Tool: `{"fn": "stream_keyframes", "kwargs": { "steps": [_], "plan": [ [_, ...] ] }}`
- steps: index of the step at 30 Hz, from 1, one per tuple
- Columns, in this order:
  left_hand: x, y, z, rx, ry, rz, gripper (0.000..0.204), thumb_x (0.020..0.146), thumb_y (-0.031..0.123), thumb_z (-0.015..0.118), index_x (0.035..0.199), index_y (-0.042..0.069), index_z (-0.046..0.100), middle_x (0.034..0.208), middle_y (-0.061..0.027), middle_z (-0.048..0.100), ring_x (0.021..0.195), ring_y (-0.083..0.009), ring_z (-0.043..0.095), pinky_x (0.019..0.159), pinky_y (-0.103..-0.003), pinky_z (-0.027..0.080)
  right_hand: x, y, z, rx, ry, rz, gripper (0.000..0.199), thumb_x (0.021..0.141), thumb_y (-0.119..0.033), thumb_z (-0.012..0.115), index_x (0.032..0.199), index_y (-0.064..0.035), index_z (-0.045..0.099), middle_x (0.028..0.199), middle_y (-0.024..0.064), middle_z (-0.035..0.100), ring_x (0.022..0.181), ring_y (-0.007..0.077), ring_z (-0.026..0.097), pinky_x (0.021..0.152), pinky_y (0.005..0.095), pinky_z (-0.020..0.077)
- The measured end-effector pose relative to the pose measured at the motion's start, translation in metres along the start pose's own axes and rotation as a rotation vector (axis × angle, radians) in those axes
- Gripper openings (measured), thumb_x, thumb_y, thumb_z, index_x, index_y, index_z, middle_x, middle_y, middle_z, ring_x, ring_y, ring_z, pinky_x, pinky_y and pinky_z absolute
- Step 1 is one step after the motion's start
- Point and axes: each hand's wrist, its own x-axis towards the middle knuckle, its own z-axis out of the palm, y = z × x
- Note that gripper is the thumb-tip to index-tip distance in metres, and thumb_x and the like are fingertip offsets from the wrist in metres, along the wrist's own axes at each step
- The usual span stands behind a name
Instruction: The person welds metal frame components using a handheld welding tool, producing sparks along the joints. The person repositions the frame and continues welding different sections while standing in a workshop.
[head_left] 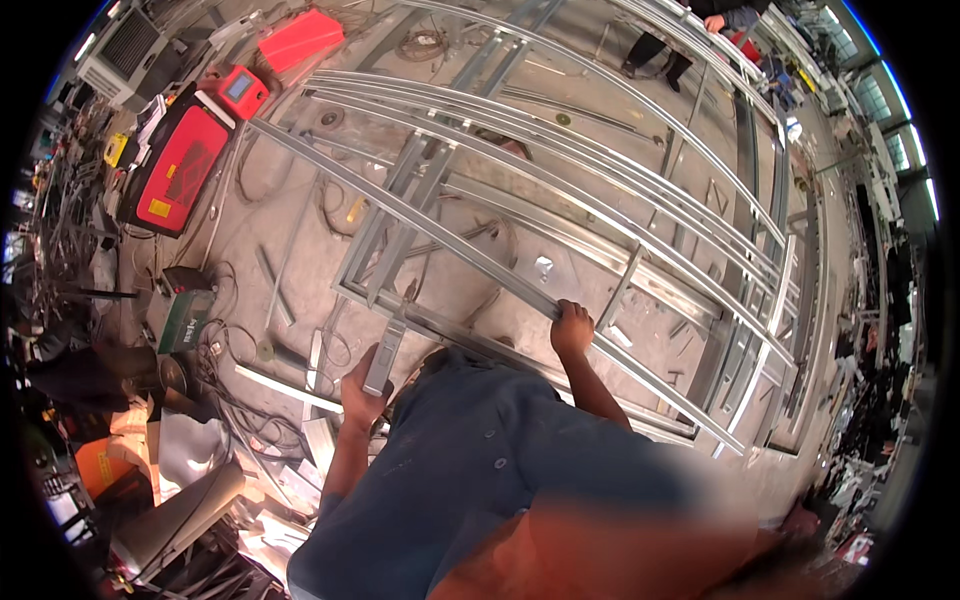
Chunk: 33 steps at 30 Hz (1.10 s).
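Note:
My left hand (362, 388) is closed around a short, flat-sided grey bar (385, 358), possibly metal, held upright at my left side. Its far end reaches toward the near rail of the frame; whether it touches cannot be told. My right hand (573, 328) grips a long, straight metal profile (430, 222) with the fingers over its edge. This profile runs diagonally from the upper left to the lower right. It lies across a metal frame (352, 284) of crossing rails, and several more long profiles (560, 150) lie beyond it.
A red and black machine (185, 165) and a red case (300, 40) are at the upper left. Loose cables (235, 385) and a green box (182, 322) lie near my left. Cardboard and scrap (190, 480) pile up at the lower left. Another person's hand (714, 23) is at the far rails.

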Motion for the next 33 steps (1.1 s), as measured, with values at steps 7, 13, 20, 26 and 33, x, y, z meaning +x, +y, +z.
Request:
{"fn": "stream_keyframes", "kwargs": {
  "steps": [7,13,20,26,33],
  "plan": [
    [0.027,0.033,-0.004,-0.053,-0.127,-0.001,0.068,0.072,0.003,0.066,0.139,0.003,0.059,0.106,-0.0217,0.073,0.100,-0.0313,0.075,0.084,-0.038,0.057,-0.014,0.007,0.016,-0.023,0.100,-0.026,0.023,0.083,-0.009,0.063,0.105,-0.0162,0.064,0.100,0.0061,0.067,0.101,0.0302,0.063,0.091,0.0480,0.0478],
    [0.057,0.067,0.004,0.067,-0.251,0.081,0.063,0.075,0.007,0.072,0.137,0.009,0.062,0.112,-0.0210,0.073,0.107,-0.0347,0.072,0.087,-0.039,0.058,-0.016,0.007,0.021,0.001,0.138,-0.064,0.024,0.086,-0.010,0.060,0.110,-0.0156,0.064,0.104,0.0065,0.067,0.104,0.0303,0.062,0.093,0.0482,0.0459],
    [0.068,0.075,0.033,-0.070,-0.423,0.126,0.067,0.078,0.020,0.088,0.137,0.003,0.060,0.119,-0.0166,0.073,0.112,-0.0279,0.071,0.094,-0.038,0.056,-0.017,0.035,0.018,-0.103,0.122,-0.098,0.039,0.084,-0.020,0.065,0.122,-0.0128,0.061,0.116,0.0095,0.064,0.113,0.0310,0.059,0.103,0.0488,0.0422],
    [0.078,0.075,0.062,0.117,-0.512,0.330,0.072,0.074,0.024,0.090,0.138,0.007,0.061,0.106,-0.0161,0.076,0.096,-0.0325,0.075,0.081,-0.040,0.059,-0.081,0.115,-0.011,-0.254,0.057,0.181,0.073,0.071,-0.034,0.086,0.134,-0.0147,0.056,0.130,0.0089,0.057,0.128,0.0302,0.050,0.118,0.0546,0.0315],
    [0.078,0.091,0.082,0.121,-0.526,0.449,0.063,0.073,0.006,0.074,0.135,0.007,0.063,0.102,-0.0187,0.075,0.093,-0.0345,0.075,0.080,-0.040,0.059,-0.122,0.187,-0.052,-0.344,0.107,0.480,0.032,0.090,-0.023,0.063,0.121,-0.0139,0.065,0.125,0.0085,0.064,0.128,0.0261,0.055,0.116,0.0569,0.0332]
  ]
}}
